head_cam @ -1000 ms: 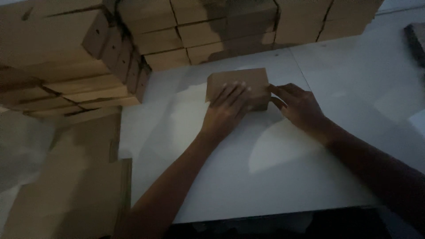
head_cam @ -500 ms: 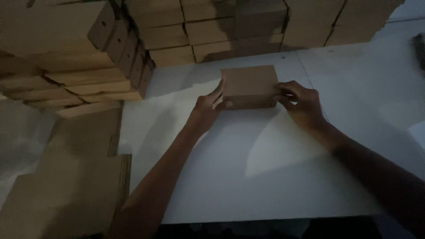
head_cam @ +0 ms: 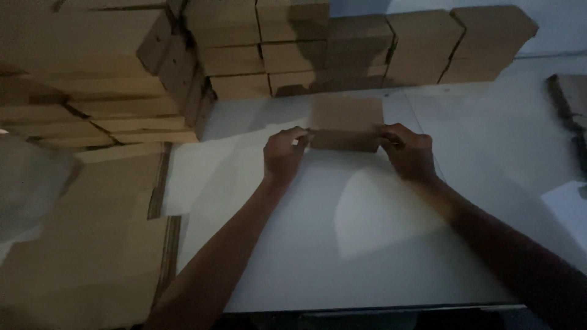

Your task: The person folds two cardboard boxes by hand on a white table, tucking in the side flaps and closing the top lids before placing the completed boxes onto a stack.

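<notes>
A small brown rectangular cardboard box (head_cam: 347, 122) sits on the white bench (head_cam: 379, 244), toward its far edge and roughly midway along it, just in front of a row of stacked brown cardboard boxes (head_cam: 367, 49) lined up along that far edge. The left hand (head_cam: 285, 153) closes on the box's left end, its fingers curled against the side, and the right hand (head_cam: 408, 151) closes on the right end in the same way, so the box is gripped between the two hands from opposite sides. Holding it by both ends keeps it square and steady on the bench, and leaves the top panel uncovered and facing up. The dim light makes it hard to tell whether the lid flap is fully tucked in. At the far left corner a taller pile of folded brown cardboard boxes (head_cam: 92, 67) leans in staggered layers, close to hand, with its lower layers jutting toward the bench. Beyond the left edge of the bench, flat brown cardboard sheets (head_cam: 92, 244) lie spread out at a lower level. At the right edge a dark flat object (head_cam: 572, 104) is only partly in view, too dim to identify.
</notes>
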